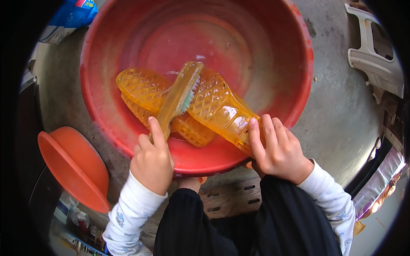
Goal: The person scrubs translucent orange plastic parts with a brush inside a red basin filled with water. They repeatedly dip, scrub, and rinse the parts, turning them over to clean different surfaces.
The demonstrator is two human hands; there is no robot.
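Note:
My left hand is closed around the handle of a scrub brush; its pale and green bristles face right, towards a translucent orange plastic slipper. My right hand grips the near end of that slipper at the rim of a large red plastic basin. Other orange slipper parts lie in the basin at the left, partly under the brush and the held slipper. The wet surfaces shine. Whether the bristles touch the sole, I cannot tell.
An orange plastic basin stands tilted on the concrete floor at the left. A white plastic stool is at the upper right, a blue bag at the upper left. Between my legs is a slotted wooden board.

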